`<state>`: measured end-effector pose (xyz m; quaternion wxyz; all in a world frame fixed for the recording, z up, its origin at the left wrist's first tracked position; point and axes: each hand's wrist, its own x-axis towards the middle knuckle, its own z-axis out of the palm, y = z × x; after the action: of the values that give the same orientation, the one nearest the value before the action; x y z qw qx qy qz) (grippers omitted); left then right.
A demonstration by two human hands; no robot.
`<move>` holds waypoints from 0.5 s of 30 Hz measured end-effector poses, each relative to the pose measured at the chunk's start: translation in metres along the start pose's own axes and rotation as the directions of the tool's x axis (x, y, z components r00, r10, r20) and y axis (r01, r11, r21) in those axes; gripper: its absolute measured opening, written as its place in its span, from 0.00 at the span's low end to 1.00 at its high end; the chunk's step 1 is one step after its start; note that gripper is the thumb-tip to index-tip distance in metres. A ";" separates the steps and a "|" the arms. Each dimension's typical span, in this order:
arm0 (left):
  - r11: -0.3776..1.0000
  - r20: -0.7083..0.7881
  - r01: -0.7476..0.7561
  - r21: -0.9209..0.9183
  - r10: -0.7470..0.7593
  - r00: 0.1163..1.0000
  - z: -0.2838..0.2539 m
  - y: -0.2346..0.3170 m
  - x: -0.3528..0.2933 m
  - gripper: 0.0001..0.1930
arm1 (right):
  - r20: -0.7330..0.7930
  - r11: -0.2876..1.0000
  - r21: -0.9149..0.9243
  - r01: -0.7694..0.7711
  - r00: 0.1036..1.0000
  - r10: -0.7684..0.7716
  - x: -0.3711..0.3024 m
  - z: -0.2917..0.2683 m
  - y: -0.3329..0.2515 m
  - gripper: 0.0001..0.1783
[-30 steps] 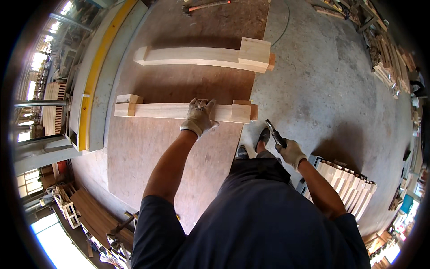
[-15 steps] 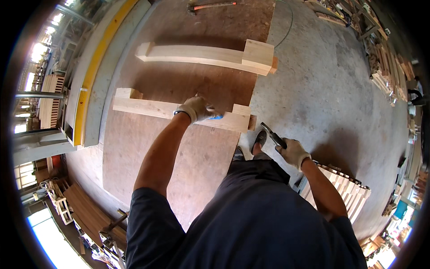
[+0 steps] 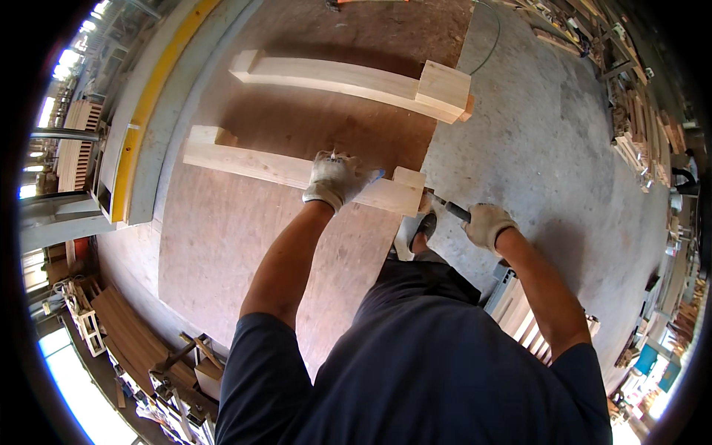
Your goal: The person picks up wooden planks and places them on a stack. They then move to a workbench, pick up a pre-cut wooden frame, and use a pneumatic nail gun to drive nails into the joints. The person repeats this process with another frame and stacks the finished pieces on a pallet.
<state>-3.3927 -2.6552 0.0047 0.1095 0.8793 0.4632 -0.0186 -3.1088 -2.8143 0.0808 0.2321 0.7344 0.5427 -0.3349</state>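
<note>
In a pale glove, my left hand (image 3: pixel 334 178) is over the middle of the nearer wooden beam (image 3: pixel 259 165). From its closed fingers a small blue thing (image 3: pixel 377 176) sticks out to the right; its kind is unclear. My right hand (image 3: pixel 488 225), also gloved, is wrapped round a black-handled tool (image 3: pixel 457 212). The tool's slim metal end points left and appears close to the beam's right end, where a short tenon (image 3: pixel 426 202) projects. Whether they touch I cannot tell. Raised blocks stand at both ends of this beam.
A second, similar beam (image 3: pixel 334 78) lies farther off on the brown board (image 3: pixel 230 245). Grey concrete floor (image 3: pixel 534 148) lies to the right, with a slatted wood stack (image 3: pixel 519 308) by my right arm. A yellow-edged structure (image 3: pixel 152 96) runs along the left.
My left hand has shifted right along the nearer beam with the blue thing. The right hand's tool has swung flatter, its end now near the tenon. The view has shifted slightly.
</note>
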 end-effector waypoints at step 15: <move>0.998 0.099 0.053 -0.036 -0.049 0.994 -0.012 0.006 0.002 0.28 | -0.144 0.920 0.350 0.176 0.981 -0.133 0.040 0.057 0.039 0.20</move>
<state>-3.3874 -2.6548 0.0174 0.1488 0.8628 0.4799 -0.0557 -3.0781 -2.8408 0.0119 0.0338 0.7379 0.5409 -0.4022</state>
